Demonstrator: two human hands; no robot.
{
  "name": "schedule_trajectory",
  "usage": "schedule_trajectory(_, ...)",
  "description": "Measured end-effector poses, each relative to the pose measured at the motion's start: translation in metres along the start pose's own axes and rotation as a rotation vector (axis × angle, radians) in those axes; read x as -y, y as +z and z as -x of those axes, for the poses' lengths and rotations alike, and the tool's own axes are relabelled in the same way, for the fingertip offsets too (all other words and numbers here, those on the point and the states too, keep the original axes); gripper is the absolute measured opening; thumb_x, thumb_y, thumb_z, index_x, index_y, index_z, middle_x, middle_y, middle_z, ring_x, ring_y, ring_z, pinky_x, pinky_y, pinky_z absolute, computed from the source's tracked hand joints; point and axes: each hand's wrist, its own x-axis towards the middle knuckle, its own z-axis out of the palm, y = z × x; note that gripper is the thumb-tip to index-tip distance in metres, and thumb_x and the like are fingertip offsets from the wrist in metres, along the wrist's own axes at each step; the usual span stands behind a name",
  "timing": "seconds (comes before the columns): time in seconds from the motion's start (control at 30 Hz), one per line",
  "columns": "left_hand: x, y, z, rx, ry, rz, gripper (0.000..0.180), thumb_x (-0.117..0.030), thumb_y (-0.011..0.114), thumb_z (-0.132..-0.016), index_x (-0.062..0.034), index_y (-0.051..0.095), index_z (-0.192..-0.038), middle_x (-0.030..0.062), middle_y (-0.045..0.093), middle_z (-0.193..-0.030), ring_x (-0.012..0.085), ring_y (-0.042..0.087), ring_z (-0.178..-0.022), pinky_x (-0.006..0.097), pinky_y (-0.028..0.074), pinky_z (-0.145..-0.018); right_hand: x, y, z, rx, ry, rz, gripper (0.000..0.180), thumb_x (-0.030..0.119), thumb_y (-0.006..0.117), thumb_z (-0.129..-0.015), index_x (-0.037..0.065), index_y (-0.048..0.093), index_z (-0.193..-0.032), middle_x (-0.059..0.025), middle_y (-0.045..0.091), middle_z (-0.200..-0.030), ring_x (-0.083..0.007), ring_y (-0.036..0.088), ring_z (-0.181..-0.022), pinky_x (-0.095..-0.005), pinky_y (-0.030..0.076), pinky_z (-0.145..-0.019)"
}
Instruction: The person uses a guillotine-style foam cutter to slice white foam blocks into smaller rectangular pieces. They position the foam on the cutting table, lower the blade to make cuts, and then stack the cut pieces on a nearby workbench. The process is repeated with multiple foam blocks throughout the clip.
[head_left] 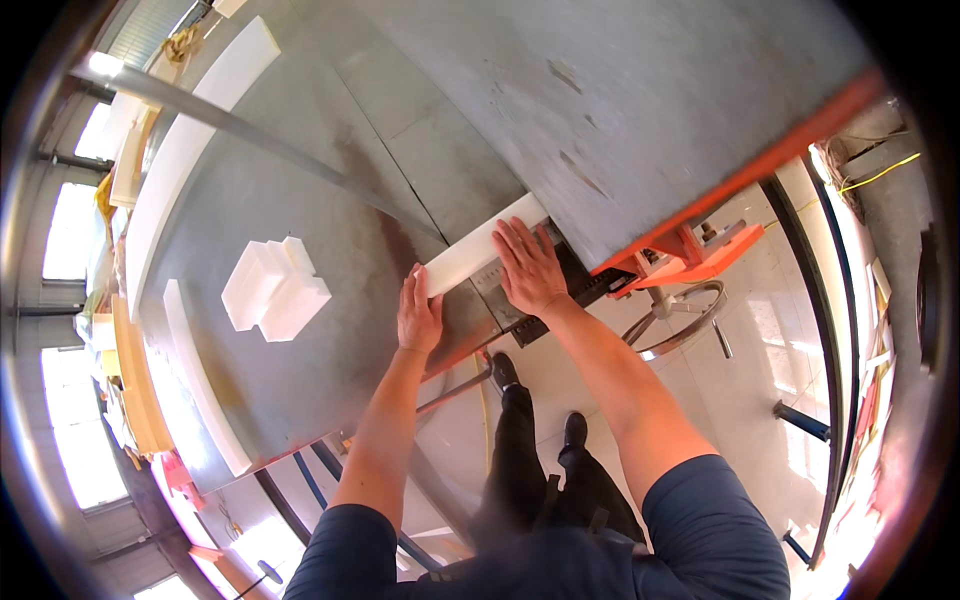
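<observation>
The left hand [419, 318] (whether clamped, I cannot tell) and open right hand [530, 268] seemingly align the white block [470, 250] by the tabletop's [360, 310] near edge, needing even pressure next.

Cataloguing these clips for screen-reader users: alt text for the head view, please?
A person's left hand touches one end of a white bar and their right hand lies over the other end, on a grey metal table. To the left are a cluster of white blocks and two long white strips; a handwheel shows below the table's right side.
</observation>
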Motion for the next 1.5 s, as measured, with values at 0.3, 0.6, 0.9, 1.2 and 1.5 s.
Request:
schedule_trajectory(0.3,0.004,0.004,0.003,-0.019,-0.022,-0.062,0.061,-0.012,0.059,-0.093,-0.0067,0.031,-0.147,0.0228,0.044,-0.142,0.0424,0.045,-0.128,0.047,0.040,-0.105,-0.002,0.005,0.005,-0.097,-0.038,0.000,0.063,0.017,0.060,-0.084,0.004,0.042,-0.142,-0.0094,0.034,-0.154,-0.0282,0.027,-0.145,-0.0528,0.023,-0.116)
schedule_trajectory(0.6,0.002,0.007,0.009,0.028,-0.074,-0.049,0.063,-0.019,0.059,-0.094,-0.0059,0.030,-0.148,0.0234,0.044,-0.142,0.0444,0.042,-0.129,0.050,0.037,-0.107,-0.002,0.004,0.008,-0.048,-0.008,0.046,0.068,0.018,0.063,-0.083,0.006,0.038,-0.145,-0.0077,0.031,-0.156,-0.0270,0.025,-0.146,-0.0512,0.023,-0.117)
schedule_trajectory(0.9,-0.007,0.003,0.005,0.112,-0.192,0.006,0.065,-0.020,0.058,-0.094,-0.0125,0.027,-0.151,0.0205,0.041,-0.147,0.0446,0.040,-0.132,0.051,0.036,-0.109,-0.001,-0.003,0.003,-0.006,0.021,0.024,0.060,0.017,0.058,-0.086,0.006,0.042,-0.142,-0.0079,0.034,-0.154,-0.0281,0.030,-0.144,-0.0520,0.026,-0.115)
schedule_trajectory(1.2,-0.005,-0.004,0.012,0.028,-0.301,0.039,0.059,-0.019,0.059,-0.094,-0.0108,0.035,-0.147,0.0161,0.045,-0.145,0.0416,0.042,-0.132,0.046,0.039,-0.109,0.006,0.003,-0.010,0.037,-0.009,-0.019,0.065,0.020,0.056,-0.087,0.007,0.034,-0.147,-0.0110,0.035,-0.154,-0.0314,0.029,-0.145,-0.0523,0.023,-0.116)
schedule_trajectory(1.5,-0.103,-0.091,0.231,-0.441,-0.916,0.042,0.063,-0.017,0.076,-0.079,-0.0105,0.050,-0.135,0.0117,0.061,-0.121,0.0274,0.058,-0.112,0.039,0.046,-0.098,0.012,-0.001,-0.028,0.008,-0.104,0.073,0.066,0.010,0.060,-0.077,0.005,0.043,-0.140,-0.0124,0.042,-0.149,-0.0334,0.037,-0.140,-0.0522,0.030,-0.112)
